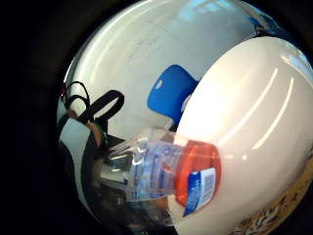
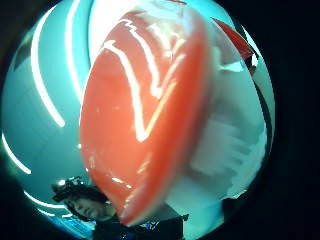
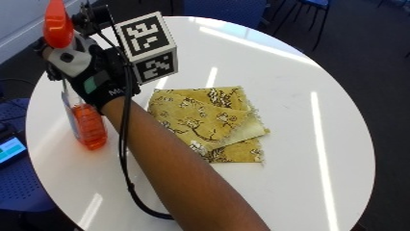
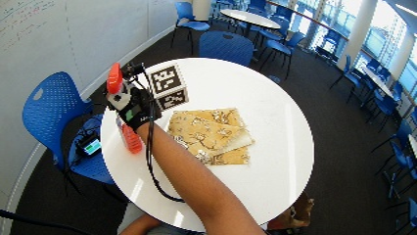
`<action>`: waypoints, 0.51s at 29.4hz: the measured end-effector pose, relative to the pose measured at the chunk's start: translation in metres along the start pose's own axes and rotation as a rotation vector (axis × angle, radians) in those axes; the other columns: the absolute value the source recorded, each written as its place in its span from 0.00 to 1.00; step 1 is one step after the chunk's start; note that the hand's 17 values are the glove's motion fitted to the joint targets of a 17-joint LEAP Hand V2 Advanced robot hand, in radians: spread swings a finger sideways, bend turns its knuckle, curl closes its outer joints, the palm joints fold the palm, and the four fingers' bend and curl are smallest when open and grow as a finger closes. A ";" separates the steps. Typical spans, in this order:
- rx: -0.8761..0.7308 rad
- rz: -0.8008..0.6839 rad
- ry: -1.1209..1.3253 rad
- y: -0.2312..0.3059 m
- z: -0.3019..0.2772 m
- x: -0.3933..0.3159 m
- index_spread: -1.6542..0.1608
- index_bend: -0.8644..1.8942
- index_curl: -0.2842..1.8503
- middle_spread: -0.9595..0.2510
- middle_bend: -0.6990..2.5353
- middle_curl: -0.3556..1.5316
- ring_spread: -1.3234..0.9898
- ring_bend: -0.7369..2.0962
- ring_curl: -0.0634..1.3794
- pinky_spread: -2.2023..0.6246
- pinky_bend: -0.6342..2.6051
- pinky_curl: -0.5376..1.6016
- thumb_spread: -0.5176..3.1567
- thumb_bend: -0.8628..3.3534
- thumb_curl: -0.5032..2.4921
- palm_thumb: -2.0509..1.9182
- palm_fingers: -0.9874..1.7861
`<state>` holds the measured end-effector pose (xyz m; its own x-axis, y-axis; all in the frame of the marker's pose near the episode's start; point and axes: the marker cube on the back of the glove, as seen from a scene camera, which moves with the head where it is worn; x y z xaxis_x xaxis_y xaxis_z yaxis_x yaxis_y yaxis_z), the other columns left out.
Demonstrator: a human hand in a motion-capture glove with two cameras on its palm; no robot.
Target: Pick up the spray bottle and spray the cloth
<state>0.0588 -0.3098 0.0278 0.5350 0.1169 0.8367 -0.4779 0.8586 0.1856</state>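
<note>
- the gloved right hand is wrapping its fingers round the neck of the spray bottle, just under the orange trigger head.
- the bottle is standing or hanging just above the white round table, near the yellow patterned cloth, on the side towards the blue chair.
- to do well: lifting it upright, turning the nozzle to face the cloth, then squeezing.

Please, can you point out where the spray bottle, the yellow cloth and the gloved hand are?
spray bottle (image 3: 88, 126): outside view, its orange liquid-filled body.
yellow cloth (image 3: 211, 120): outside view, middle of the folded fabric.
gloved right hand (image 3: 102, 77): outside view, back of the glove.
</note>
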 end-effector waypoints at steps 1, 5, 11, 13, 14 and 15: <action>-0.004 -0.002 0.005 -0.002 -0.001 -0.001 0.76 0.40 0.42 0.63 0.42 0.48 0.49 0.50 0.38 0.68 0.34 0.44 0.26 0.20 0.43 0.76 0.85; -0.012 -0.014 0.017 -0.008 -0.001 -0.006 0.76 0.40 0.42 0.63 0.42 0.48 0.49 0.51 0.38 0.68 0.34 0.44 0.25 0.20 0.43 0.76 0.85; -0.005 -0.003 -0.002 -0.009 -0.004 -0.003 0.76 0.41 0.42 0.62 0.42 0.48 0.49 0.51 0.38 0.68 0.34 0.44 0.25 0.20 0.43 0.76 0.85; -0.002 0.009 -0.020 -0.009 -0.007 0.001 0.76 0.41 0.42 0.62 0.42 0.49 0.49 0.51 0.38 0.68 0.34 0.44 0.25 0.20 0.43 0.76 0.85; 0.002 0.015 -0.033 -0.009 -0.009 0.003 0.76 0.41 0.42 0.63 0.42 0.49 0.48 0.51 0.38 0.68 0.34 0.44 0.25 0.20 0.43 0.76 0.85; 0.009 0.021 -0.048 -0.010 -0.011 0.004 0.76 0.41 0.42 0.63 0.42 0.49 0.48 0.51 0.38 0.68 0.34 0.44 0.25 0.20 0.43 0.76 0.85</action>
<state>0.0735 -0.3119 0.0238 0.4909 0.1106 0.8642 -0.4947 0.8519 0.1720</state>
